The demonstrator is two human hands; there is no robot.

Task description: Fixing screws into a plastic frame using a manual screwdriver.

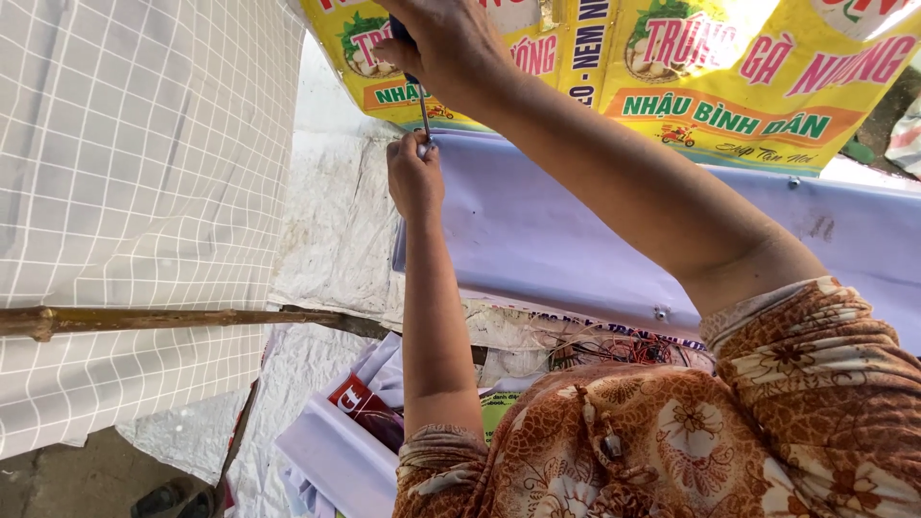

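My right hand [441, 43] is raised at the top of the view, closed around the dark handle of a screwdriver [423, 107] whose thin metal shaft points down. Just below, my left hand [414, 177] pinches something small at the shaft's tip, against the top edge of a pale lilac panel [576, 240]. What the fingers pinch is too small to tell. Behind the hands hangs a yellow printed banner [710, 86] with pictures of food and a scooter.
A grey-white checked cloth [134, 163] hangs at the left over a worn wooden pole [163, 318]. Wrinkled white sheeting [336, 230] covers the wall. Below lie tangled red wires [614, 350], a red packet [357, 398] and a screw [660, 313] in the panel's lower edge.
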